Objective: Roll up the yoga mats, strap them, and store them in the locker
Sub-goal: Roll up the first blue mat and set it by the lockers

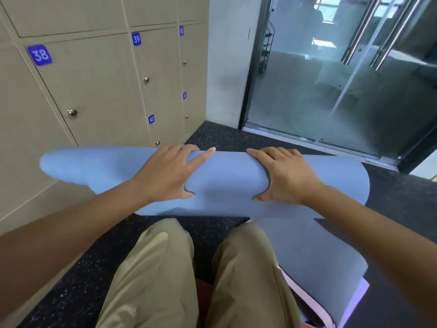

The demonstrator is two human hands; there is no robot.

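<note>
While both hands grip it, the blue mat (227,183) lies across the middle of the frame as a thick roll, running from mid left to mid right. Left hand (170,174) sits on top of the roll just left of centre, fingers curled over its far edge, index finger stretched flat along the top, thumb tucked against the near side. Right hand (286,176) sits just right of centre in a matching hold: fingers over the far edge, thumb pressed into the near side. The two hands are near each other but apart.

An unrolled part of the mat runs from the roll down toward the lower right of the frame, flat on the dark speckled floor (78,287). A pink mat (314,311) shows under its lower edge at the bottom right.

Knees in tan trousers (151,275) fill the lower centre, close to the roll.

Beige lockers (94,91) with blue number tags 38, 39 and 42 occupy the upper left, doors closed. A glass door (331,79) fills the upper right.
</note>
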